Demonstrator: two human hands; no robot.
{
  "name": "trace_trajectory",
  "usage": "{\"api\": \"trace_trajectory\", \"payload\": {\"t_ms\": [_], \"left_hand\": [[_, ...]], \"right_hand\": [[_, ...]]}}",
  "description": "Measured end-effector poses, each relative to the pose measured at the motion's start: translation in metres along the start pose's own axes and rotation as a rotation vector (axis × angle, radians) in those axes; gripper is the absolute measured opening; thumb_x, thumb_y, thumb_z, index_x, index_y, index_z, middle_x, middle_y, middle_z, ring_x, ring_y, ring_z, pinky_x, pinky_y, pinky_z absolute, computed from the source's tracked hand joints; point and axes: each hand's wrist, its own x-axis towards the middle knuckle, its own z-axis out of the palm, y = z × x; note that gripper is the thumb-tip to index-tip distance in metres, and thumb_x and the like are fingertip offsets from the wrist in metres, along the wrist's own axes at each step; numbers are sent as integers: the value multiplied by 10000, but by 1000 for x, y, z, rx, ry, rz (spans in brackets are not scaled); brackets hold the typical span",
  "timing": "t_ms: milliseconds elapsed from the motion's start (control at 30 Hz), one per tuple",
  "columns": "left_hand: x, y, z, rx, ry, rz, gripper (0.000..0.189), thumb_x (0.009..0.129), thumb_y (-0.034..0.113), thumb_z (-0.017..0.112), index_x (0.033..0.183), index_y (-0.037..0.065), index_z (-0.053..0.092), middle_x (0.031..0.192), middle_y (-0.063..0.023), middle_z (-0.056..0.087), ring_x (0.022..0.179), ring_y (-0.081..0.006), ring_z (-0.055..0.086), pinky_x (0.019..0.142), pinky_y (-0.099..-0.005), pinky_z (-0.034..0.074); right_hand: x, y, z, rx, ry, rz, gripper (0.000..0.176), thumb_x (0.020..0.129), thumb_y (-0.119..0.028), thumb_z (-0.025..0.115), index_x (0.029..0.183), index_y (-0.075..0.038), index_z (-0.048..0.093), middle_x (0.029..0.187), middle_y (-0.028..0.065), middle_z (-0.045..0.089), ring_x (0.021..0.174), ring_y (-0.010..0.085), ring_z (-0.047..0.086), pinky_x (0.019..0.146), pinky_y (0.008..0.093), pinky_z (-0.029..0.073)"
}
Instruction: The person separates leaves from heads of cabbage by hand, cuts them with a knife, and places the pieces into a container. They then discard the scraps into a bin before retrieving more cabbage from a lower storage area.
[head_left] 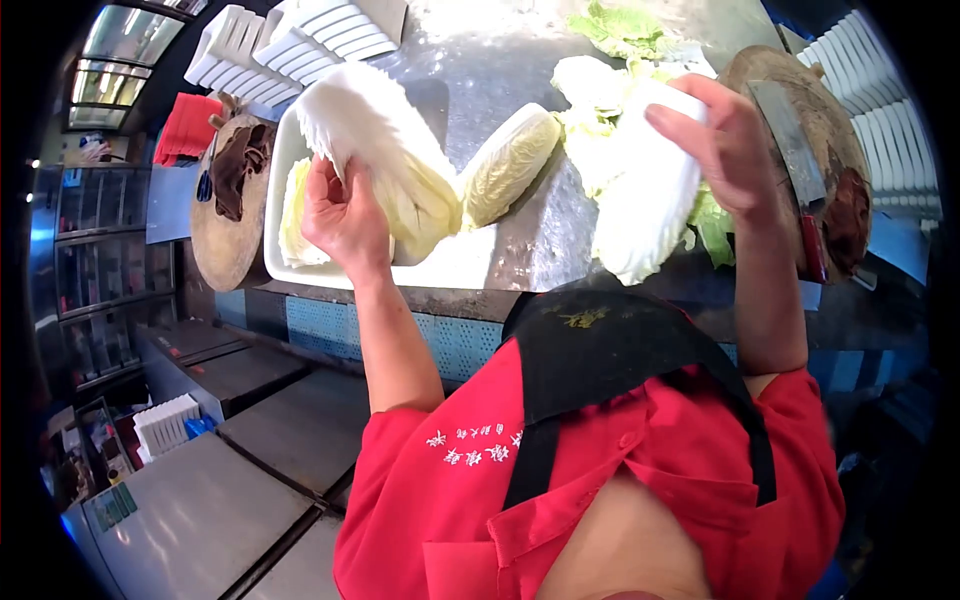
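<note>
My left hand [345, 215] is closed on a napa cabbage [375, 130], its white part up and its yellow leafy end towards the right, over a white tub [278, 250]. More pale yellow cabbage [297, 215] lies inside the tub. With fingers and thumb, my right hand [715, 140] grips a broad white cabbage leaf [650, 190] that hangs down near the counter's front edge. Between my hands another napa cabbage [512, 165] rests on its side. Loose cabbage leaves [590, 90] are piled behind the leaf in my right hand.
At right, a cleaver [790, 135] and a dark cloth [848, 220] lie on a round chopping board [745, 65]. Another round board [212, 255] at left holds a brown cloth [240, 175]. White stacked containers [325, 35] stand behind. The metal counter [480, 60] runs along the front.
</note>
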Motion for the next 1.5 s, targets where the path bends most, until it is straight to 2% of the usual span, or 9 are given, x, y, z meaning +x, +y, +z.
{"api": "trace_trajectory", "payload": {"t_ms": [133, 233, 567, 767, 867, 933, 1267, 1367, 1500], "left_hand": [[-17, 23, 35, 463, 0, 517, 336, 678, -20, 723, 999, 37, 643, 708, -28, 582, 554, -108, 507, 491, -249, 428], [-60, 31, 60, 312, -264, 635, 356, 787, -48, 618, 1131, 6, 546, 942, -84, 626, 643, -128, 541, 548, -245, 450], [-100, 27, 95, -804, -510, -710, 353, 871, 0, 561, 1198, 57, 441, 1109, -72, 559, 969, -150, 571, 808, -291, 485], [-93, 5, 87, -768, -346, -795, 346, 845, -38, 559, 1169, 37, 467, 1103, -114, 579, 977, -207, 596, 833, -337, 508], [-91, -5, 82, -971, -357, -931, 429, 824, -30, 569, 1222, 51, 431, 1175, -154, 536, 1087, -266, 538, 919, -410, 461], [-88, -15, 72, -1166, -401, -1042, 500, 814, -18, 572, 1273, 70, 396, 1224, -175, 504, 1155, -308, 496, 972, -456, 424], [-109, -7, 15, 347, -687, 571, 297, 710, -86, 640, 994, 2, 641, 995, -173, 630, 877, -281, 635, 786, -337, 510], [-126, -2, 14, 188, -554, 790, 226, 713, -41, 655, 928, 25, 649, 984, -176, 622, 917, -348, 624, 792, -414, 519], [-136, -2, -5, 304, -544, 874, 262, 714, 13, 685, 966, 30, 614, 1026, -184, 603, 977, -365, 606, 905, -498, 459]], "right_hand": [[4, -40, 48, -227, 95, -149, 184, 796, -175, 686, 869, -17, 626, 678, 21, 619, 579, 74, 571, 507, 252, 446], [14, -38, 72, -460, 254, -421, 277, 754, -182, 701, 702, 18, 516, 554, 192, 552, 518, 326, 596, 484, 360, 481], [5, -6, 60, -46, 8, -55, 349, 860, -296, 608, 963, 37, 625, 679, 162, 617, 591, 220, 593, 580, 315, 475], [-22, 20, 18, -335, 120, -16, 395, 842, -155, 634, 1173, 34, 532, 1037, 101, 623, 965, 139, 586, 817, 281, 471], [-44, 51, 30, 29, -477, 323, 614, 775, -63, 663, 1299, 55, 365, 1185, 143, 556, 1067, 192, 541, 897, 273, 423], [-57, 54, 36, 60, -352, 288, 522, 731, 39, 616, 1228, 48, 454, 1135, 158, 590, 1031, 248, 578, 866, 293, 450], [-85, 83, -6, -548, 50, -640, 491, 599, 114, 523, 1065, -22, 602, 1052, 138, 612, 939, 305, 601, 775, 336, 503], [-106, 62, -46, -687, -184, -455, 526, 618, -98, 749, 1114, -22, 592, 1149, 135, 566, 1076, 322, 530, 937, 400, 416], [-134, 78, -131, -1006, 325, -217, 442, 709, -209, 744, 1088, -29, 605, 1107, 152, 583, 1041, 311, 536, 889, 378, 420]]}}
